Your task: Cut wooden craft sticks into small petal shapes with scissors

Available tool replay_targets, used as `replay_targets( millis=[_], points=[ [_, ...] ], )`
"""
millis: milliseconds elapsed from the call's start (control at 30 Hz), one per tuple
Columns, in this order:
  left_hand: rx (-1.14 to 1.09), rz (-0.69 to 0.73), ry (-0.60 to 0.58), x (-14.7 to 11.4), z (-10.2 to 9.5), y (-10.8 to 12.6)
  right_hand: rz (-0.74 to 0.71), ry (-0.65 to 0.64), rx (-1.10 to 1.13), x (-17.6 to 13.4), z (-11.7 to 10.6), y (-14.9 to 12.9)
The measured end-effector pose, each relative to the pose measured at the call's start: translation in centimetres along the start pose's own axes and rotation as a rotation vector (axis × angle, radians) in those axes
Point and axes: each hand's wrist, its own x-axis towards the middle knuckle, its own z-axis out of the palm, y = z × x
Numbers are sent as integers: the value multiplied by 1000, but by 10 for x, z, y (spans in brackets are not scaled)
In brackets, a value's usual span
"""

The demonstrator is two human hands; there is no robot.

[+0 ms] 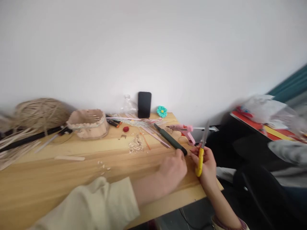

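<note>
My right hand (208,163) is closed around yellow-handled scissors (200,162), seen edge-on with their grey blades pointing up and slightly blurred. Close to its left, my left hand (173,168) is curled, fingertips pressed together. Whatever those fingertips hold, if anything, is too small and blurred to make out. A dark green-handled tool (171,138) with a narrow tip lies just beyond my left hand; I cannot tell whether the fingers touch it. Behind both hands rests a pink glue gun (185,128) near the table's right edge.
On the wooden table (59,188) are a scalloped wooden basket (88,126), a bundle of tan raffia (42,113), wood chips (136,144), a flat stick (69,158) and a red ball (126,129). A phone (144,104), clear bottle (128,103) and turquoise flower (161,111) stand by the wall.
</note>
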Motion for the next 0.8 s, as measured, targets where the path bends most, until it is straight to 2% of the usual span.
replay_targets(
  millis=[167, 333, 467, 633, 800],
  points=[
    [312, 47, 57, 7, 24, 7, 51, 4, 18, 3, 0, 0],
    [440, 47, 69, -6, 22, 6, 83, 22, -10, 1, 1, -1],
    [484, 55, 37, -29, 10, -3, 100, 31, -48, 0, 2, -4],
    [428, -11, 36, -81, -10, -27, 112, 32, -97, 0, 6, -9],
    [147, -232, 107, -135, -56, -74, 122, 72, -135, -3, 13, -18]
  ],
)
